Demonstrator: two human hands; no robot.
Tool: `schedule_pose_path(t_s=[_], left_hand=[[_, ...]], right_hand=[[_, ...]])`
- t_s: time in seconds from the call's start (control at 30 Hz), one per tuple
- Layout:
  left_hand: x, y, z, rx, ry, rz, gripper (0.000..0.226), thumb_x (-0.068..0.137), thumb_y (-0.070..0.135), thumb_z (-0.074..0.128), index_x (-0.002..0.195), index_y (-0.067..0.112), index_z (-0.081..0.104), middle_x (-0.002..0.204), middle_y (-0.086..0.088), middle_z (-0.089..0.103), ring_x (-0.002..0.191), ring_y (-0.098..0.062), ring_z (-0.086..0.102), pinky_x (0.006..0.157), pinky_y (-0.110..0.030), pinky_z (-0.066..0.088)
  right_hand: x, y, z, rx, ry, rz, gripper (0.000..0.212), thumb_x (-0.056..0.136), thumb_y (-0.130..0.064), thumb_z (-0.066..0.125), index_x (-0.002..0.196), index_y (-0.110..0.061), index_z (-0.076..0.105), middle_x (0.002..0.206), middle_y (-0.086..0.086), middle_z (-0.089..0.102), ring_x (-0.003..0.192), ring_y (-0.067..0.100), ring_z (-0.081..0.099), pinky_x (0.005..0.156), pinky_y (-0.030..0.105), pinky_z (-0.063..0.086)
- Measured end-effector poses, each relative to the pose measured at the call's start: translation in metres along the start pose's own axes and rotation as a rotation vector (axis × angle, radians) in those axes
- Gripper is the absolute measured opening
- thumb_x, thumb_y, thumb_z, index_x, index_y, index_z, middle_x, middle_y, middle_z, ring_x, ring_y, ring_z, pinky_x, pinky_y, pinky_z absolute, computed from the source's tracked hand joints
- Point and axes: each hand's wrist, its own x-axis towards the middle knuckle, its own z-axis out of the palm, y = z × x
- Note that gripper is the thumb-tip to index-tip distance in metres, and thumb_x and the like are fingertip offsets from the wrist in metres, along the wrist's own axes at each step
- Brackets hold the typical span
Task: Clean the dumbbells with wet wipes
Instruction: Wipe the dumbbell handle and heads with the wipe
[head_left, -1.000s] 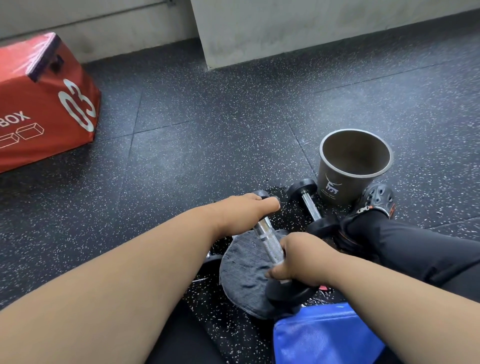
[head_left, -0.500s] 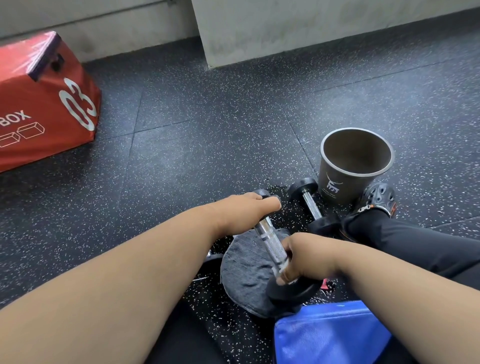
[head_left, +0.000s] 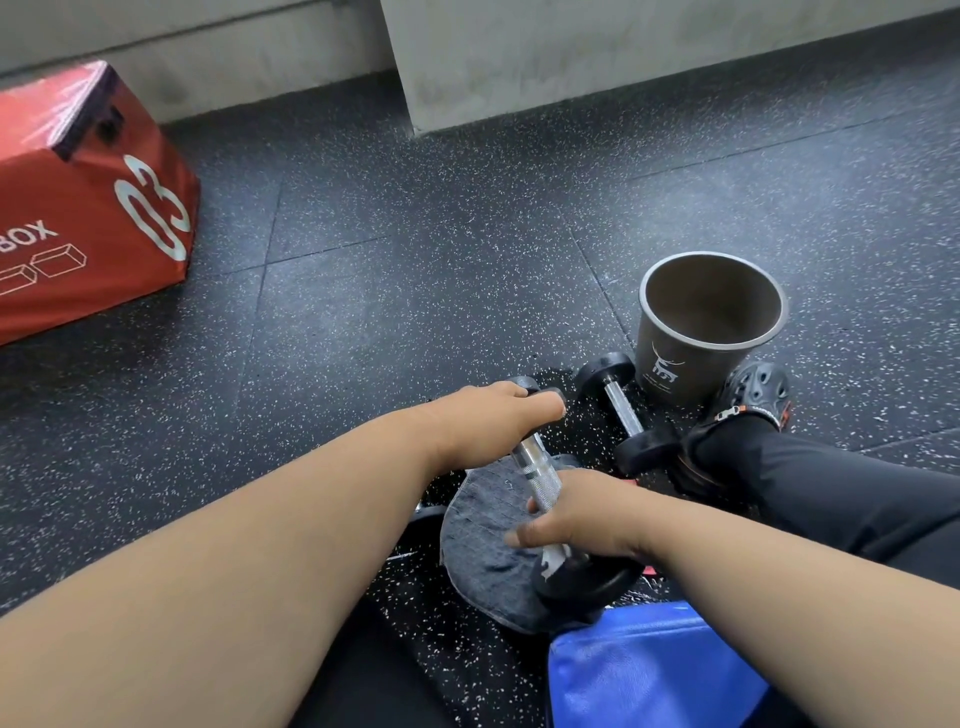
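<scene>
Two hands (head_left: 576, 514) grip a dumbbell (head_left: 537, 475) (knurled chrome handle, black ends).

Speckled floor (head_left: 415, 291): bucket (head_left: 696, 364), dumbbell (head_left: 623, 415).

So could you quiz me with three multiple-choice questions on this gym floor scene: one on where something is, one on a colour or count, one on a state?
1. Where does the second dumbbell lie?
A. on the red box
B. on the floor beside the dark bucket
C. inside the bucket

2. What colour is the box marked 03?
A. red
B. green
C. white

3. What is the right hand doing?
A. hanging free
B. resting in the bucket
C. gripping the held dumbbell's metal handle

Answers: 1 B, it lies by the bucket; 2 A, its sides are red; 3 C, fingers wrap the handle while the left hand holds the far end.
</scene>
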Motion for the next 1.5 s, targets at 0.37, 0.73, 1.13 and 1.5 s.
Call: schedule_pose_path(t_s=[0.37,0.73,1.13,1.5], left_hand=[[0.002,-0.004,0.002,-0.014,0.012,-0.001,0.075,0.08,0.084,0.045,0.143,0.045,0.056,0.147,0.004,0.059,0.133,-0.027,0.053,0.117,-0.051,0.039],[-0.001,-0.003,-0.001,-0.033,0.009,-0.003,0.068,0.088,0.078,0.047,0.143,0.04,0.058,0.147,0.006,0.06,0.134,-0.022,0.053,0.118,-0.047,0.038],[0.004,-0.006,0.001,-0.015,0.016,0.003,0.087,0.076,0.086,0.043,0.151,0.042,0.053,0.157,0.007,0.054,0.144,-0.023,0.048,0.122,-0.051,0.034],[0.007,-0.008,0.002,-0.013,0.015,0.014,0.083,0.076,0.086,0.043,0.146,0.043,0.056,0.155,0.008,0.056,0.143,-0.023,0.047,0.122,-0.052,0.033]], right_hand=[[-0.005,0.0,-0.014,-0.316,-0.077,-0.056,0.035,0.073,-0.019,0.085,0.099,-0.031,0.064,0.093,-0.008,0.07,0.09,0.019,0.069,0.081,0.032,0.056],[-0.017,0.005,-0.043,-0.477,0.036,0.027,0.052,0.075,-0.019,0.084,0.113,-0.044,0.058,0.082,-0.003,0.072,0.069,0.01,0.064,0.055,0.028,0.046],[-0.027,-0.004,-0.022,-0.358,0.064,-0.076,0.043,0.076,-0.036,0.08,0.115,-0.035,0.061,0.086,-0.011,0.071,0.08,0.01,0.067,0.071,0.026,0.051],[-0.011,-0.004,-0.012,0.082,-0.115,-0.088,0.033,0.082,-0.029,0.091,0.104,-0.025,0.066,0.073,-0.019,0.072,0.069,-0.001,0.069,0.067,0.014,0.052]])
